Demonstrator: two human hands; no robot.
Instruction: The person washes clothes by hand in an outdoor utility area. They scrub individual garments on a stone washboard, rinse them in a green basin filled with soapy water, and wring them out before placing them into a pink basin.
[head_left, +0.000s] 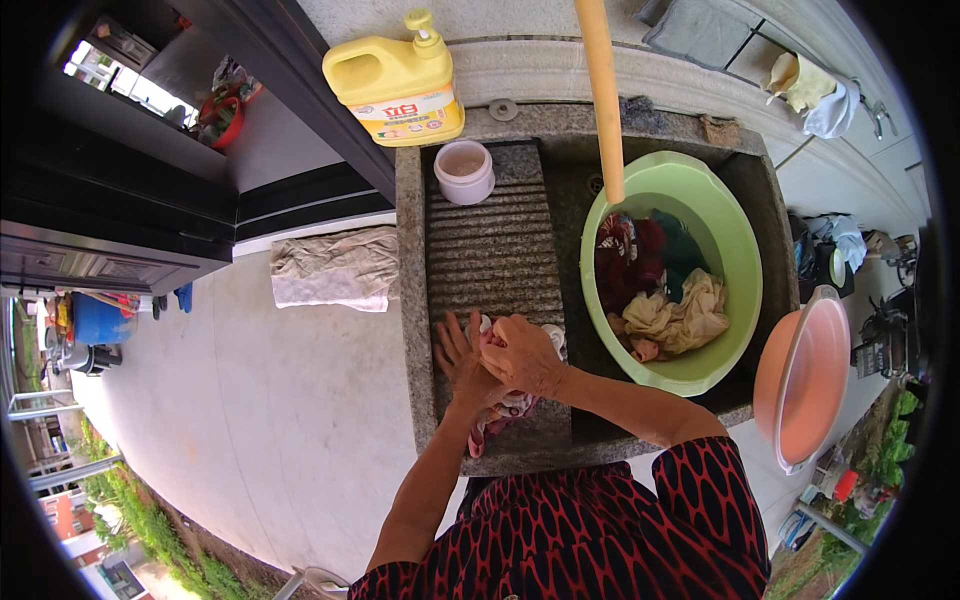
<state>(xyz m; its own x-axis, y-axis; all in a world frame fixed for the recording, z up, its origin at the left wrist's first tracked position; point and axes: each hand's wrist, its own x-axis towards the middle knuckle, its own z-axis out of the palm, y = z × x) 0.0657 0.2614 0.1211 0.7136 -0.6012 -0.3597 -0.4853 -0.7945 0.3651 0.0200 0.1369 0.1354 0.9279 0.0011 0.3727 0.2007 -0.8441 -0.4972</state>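
Observation:
A pink-and-white patterned garment (512, 409) lies bunched on the lower end of the ribbed stone washboard (491, 255). My right hand (521, 354) is curled in a fist on its pink cloth, above the washboard. Close beside it, my left hand (466, 367) lies flat with spread fingers reaching over the ridges; its palm seems to touch the garment, though the contact is hidden. White suds or cloth show at the right hand's far side. In the sink, a green plastic basin (739, 300) holds water with dark red, dark green and cream clothes (675, 311).
A white tub (465, 172) stands on the washboard's far end. The yellow detergent jug (397, 86) is on the stone ledge behind. A tan pipe (600, 97) hangs over the basin's rim. At right leans a pink basin (802, 379). A folded cloth (334, 266) lies left of the sink.

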